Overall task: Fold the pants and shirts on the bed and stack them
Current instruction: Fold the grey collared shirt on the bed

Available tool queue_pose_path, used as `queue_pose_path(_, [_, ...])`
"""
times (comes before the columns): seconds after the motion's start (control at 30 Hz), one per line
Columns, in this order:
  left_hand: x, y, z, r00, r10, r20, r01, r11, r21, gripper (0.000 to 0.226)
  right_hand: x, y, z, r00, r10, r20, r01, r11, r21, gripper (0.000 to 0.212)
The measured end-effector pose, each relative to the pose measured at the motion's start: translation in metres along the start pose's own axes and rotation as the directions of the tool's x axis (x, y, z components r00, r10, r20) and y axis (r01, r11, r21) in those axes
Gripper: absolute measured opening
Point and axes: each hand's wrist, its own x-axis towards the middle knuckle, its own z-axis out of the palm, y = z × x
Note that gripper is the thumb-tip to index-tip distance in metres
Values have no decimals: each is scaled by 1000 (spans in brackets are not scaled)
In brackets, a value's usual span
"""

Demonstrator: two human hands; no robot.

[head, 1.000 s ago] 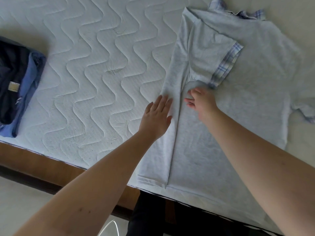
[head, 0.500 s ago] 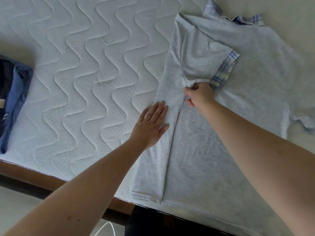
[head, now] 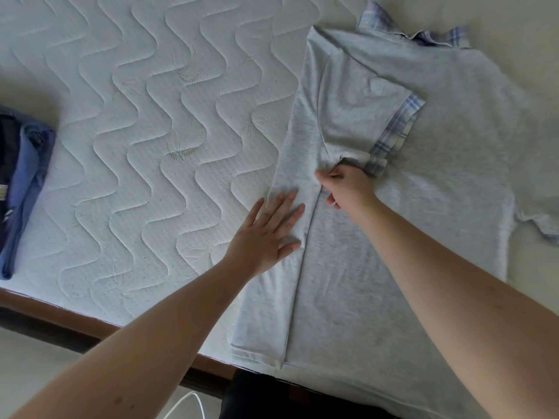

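Quilted white mattress [head: 157, 146] carries the grey shirt [head: 453, 182] at three o'clock. My left hand [head: 266, 234] presses flat, fingers straight, on its folded side; my right hand [head: 348, 186] pinches the folded-in sleeve [head: 363, 116].

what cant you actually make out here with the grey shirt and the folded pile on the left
Head view only:
- Folded pile: cut off by the left edge; number and kind of garments unclear.
- Grey shirt: right sleeve runs off the right edge; the right forearm covers part of the lower body.
- Right hand: its fingertips are curled into the fabric, hidden.
- Left hand: covers the fold beneath it.
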Motion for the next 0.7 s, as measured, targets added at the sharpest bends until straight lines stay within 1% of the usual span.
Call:
queue_pose_path(0.07, [0, 6, 0, 998, 60, 22, -60, 998, 5, 71, 3, -3, -4, 998, 54, -41, -51, 995, 81, 12])
queue_pose_path(0.13, [3, 9, 0, 996, 79, 35, -78, 996, -30, 68, 8, -7, -12, 983, 173, -56, -158, 964, 213, 9])
queue_pose_path(0.17, [5, 9, -4, 998, 69, 9, -69, 995, -72, 64, 8, -9, -17, 971, 236, -34, -216, 930, 297, 10])
queue_pose_path(0.23, [15, 10, -13, 994, 55, -93, -68, 987, -144, 52, 8, -8, -26, 949, 316, 18, -292, 852, 435, 16])
queue_pose_path(0.3, [33, 10, -24, 982, 43, -186, -80, 977, -199, 42, 5, -5, -36, 934, 356, 35, -314, 769, 556, 27])
queue_pose_path(0.37, [55, 9, -37, 972, -10, -233, -51, 966, -253, 37, 5, -1, -45, 922, 385, 25, -298, 668, 682, 34])
queue_pose_path(0.43, [80, 9, -45, 959, -66, -275, -5, 968, -252, 38, 6, -2, -53, 911, 413, 13, -266, 562, 783, 30])
queue_pose_path(0.47, [92, 8, -48, 956, -89, -279, 21, 971, -237, 43, 8, -3, -57, 906, 424, 12, -250, 511, 823, 28])
queue_pose_path(0.5, [104, 9, -51, 958, -113, -265, 51, 972, -227, 51, 11, -5, -61, 903, 430, 16, -236, 464, 854, 32])
queue_pose_path(0.53, [115, 9, -52, 962, -139, -236, 83, 969, -231, 58, 14, -7, -64, 898, 439, 22, -228, 423, 877, 39])
queue_pose_path(0.57, [124, 10, -52, 968, -164, -190, 115, 963, -244, 64, 17, -10, -66, 890, 455, 36, -234, 385, 893, 45])
queue_pose_path(0.6, [133, 11, -51, 976, -177, -125, 142, 959, -247, 69, 20, -13, -68, 884, 464, 55, -245, 360, 900, 47])
queue_pose_path(0.63, [139, 12, -48, 984, -170, -54, 154, 963, -223, 73, 22, -16, -68, 882, 467, 68, -260, 360, 896, 43])
queue_pose_path(0.7, [145, 14, -40, 992, -122, 44, 127, 981, -148, 75, 25, -20, -64, 881, 469, 63, -295, 439, 849, 27])
